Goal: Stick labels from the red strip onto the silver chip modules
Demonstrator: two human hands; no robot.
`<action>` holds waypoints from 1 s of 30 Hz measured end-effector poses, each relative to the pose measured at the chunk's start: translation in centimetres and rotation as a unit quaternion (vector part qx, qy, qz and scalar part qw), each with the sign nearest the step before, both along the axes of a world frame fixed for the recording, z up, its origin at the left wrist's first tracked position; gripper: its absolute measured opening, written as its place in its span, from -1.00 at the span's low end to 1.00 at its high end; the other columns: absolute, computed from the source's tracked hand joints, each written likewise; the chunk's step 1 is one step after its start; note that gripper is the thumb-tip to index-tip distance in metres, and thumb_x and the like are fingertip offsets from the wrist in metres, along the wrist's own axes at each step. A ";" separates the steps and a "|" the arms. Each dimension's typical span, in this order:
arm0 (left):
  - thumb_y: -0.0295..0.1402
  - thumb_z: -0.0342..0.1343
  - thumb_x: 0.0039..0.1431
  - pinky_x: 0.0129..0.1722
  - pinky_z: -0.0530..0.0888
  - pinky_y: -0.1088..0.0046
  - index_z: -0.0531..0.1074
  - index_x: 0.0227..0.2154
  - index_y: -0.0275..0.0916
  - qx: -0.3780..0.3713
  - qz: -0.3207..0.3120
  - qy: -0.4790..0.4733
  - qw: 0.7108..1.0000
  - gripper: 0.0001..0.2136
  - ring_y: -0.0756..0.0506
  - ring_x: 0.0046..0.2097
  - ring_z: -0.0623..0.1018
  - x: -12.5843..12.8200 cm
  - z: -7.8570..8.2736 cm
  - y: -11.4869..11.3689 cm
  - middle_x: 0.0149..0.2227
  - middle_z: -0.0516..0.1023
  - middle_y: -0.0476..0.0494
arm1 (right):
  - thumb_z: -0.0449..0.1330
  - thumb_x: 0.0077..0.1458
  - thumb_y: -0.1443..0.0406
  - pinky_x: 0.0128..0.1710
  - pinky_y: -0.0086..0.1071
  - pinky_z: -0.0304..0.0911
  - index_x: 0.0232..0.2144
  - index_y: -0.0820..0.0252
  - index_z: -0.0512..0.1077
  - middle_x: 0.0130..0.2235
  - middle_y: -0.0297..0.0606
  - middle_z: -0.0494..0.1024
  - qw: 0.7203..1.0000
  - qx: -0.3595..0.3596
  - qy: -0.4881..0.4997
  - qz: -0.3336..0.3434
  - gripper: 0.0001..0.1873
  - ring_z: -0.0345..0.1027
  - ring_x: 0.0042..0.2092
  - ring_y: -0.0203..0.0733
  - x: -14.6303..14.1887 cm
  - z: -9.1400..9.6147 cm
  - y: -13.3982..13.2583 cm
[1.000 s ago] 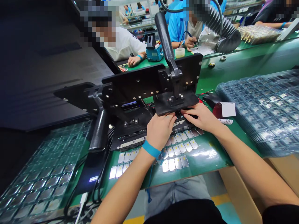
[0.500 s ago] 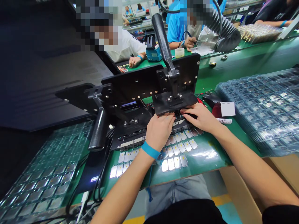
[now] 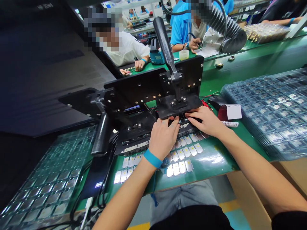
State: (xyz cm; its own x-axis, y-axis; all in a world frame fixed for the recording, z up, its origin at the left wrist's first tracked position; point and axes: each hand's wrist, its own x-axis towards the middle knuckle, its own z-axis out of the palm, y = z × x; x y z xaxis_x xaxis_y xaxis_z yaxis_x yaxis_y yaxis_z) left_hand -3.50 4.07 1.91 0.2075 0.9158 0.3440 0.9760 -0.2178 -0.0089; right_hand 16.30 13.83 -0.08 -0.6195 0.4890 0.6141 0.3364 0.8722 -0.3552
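A black test fixture [image 3: 134, 86] with two toggle clamps stands on the green bench. Its right pressing plate [image 3: 178, 106] is raised above the slot where both hands work. My left hand [image 3: 164, 137], with a blue wristband [image 3: 153, 158], reaches in at the plate's front edge. Its fingers are bent and apart, their tips partly hidden in the fixture. My right hand [image 3: 206, 120] comes from the right, fingers stretched out and thumb apart, tips touching the fixture's slot. Any small part under the fingertips cannot be made out. Several silvery circuit boards [image 3: 181, 155] lie in rows before the fixture.
Stacked clear trays [image 3: 271, 111] of parts stand at right, another tray [image 3: 48, 185] at left beside a dark monitor [image 3: 52, 80]. A white paper pad [image 3: 233, 111] lies right of the fixture. Cables [image 3: 105, 179] hang at front left. Co-workers sit across the bench near a ducted hose [image 3: 232, 40].
My left hand's fingers have spread slightly at the slot, opening a gap between them. My right hand stays nearly in place. The view has shifted a little.
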 end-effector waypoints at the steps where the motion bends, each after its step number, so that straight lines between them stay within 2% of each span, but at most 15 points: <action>1: -0.25 -0.11 0.43 -0.11 0.43 0.19 0.46 0.13 -0.21 -0.002 0.001 0.001 1.000 -0.63 -0.28 -0.04 0.48 0.0 0.0 0.0 -0.01 0.55 -0.31 | 0.14 0.29 0.32 0.06 -0.05 0.41 -0.13 0.19 0.60 -0.07 -0.12 0.65 1.000 0.002 0.000 0.001 -0.76 0.51 0.02 -0.04 0.0 0.0 0.0; 10: -0.26 -0.11 0.43 -0.09 0.42 0.19 0.45 0.13 -0.20 -0.013 0.009 -0.008 1.000 -0.64 -0.29 -0.02 0.46 0.2 0.1 -0.2 0.03 0.52 -0.30 | 0.14 0.29 0.32 0.06 -0.06 0.41 -0.13 0.22 0.60 -0.07 -0.11 0.65 1.000 0.010 0.000 -0.003 -0.77 0.51 0.02 -0.04 0.0 -0.1 0.1; 15: -0.27 -0.09 0.42 -0.04 0.44 0.13 0.38 0.19 -0.24 -0.020 -0.006 -0.012 1.000 -0.62 -0.31 0.03 0.44 -0.1 0.3 -0.7 0.08 0.49 -0.33 | 0.11 0.31 0.31 0.04 -0.06 0.42 -0.13 0.23 0.59 -0.06 -0.09 0.65 1.000 0.017 -0.002 0.000 -0.75 0.51 0.02 -0.04 0.0 -0.1 0.0; 23: -0.30 -0.06 0.41 0.10 0.44 0.09 0.38 0.14 -0.36 0.029 -0.049 -0.031 0.998 -0.65 -0.30 0.11 0.42 -0.9 -0.5 -1.3 0.07 0.49 -0.36 | 0.09 0.32 0.30 0.07 -0.03 0.40 -0.09 0.23 0.58 -0.02 -0.09 0.64 1.000 0.001 -0.014 0.002 -0.73 0.49 0.05 -0.02 0.2 0.0 -0.2; 30: -0.34 -0.04 0.40 0.05 0.46 0.06 0.41 0.11 -0.35 0.031 -0.050 -0.041 0.997 -0.67 -0.30 0.07 0.43 -1.0 -0.7 -1.2 0.04 0.49 -0.35 | 0.09 0.32 0.30 0.08 -0.01 0.39 -0.09 0.23 0.57 -0.02 -0.09 0.63 1.000 -0.010 -0.020 0.002 -0.72 0.48 0.05 -0.02 0.2 0.2 -0.4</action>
State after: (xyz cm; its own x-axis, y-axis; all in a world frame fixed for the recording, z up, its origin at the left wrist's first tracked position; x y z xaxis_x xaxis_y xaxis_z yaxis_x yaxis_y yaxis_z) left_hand -4.45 2.92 1.21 0.2660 0.8679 0.4195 0.9473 -0.3160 0.0533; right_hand 16.54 13.44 0.10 -0.6453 0.4984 0.5789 0.3476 0.8664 -0.3585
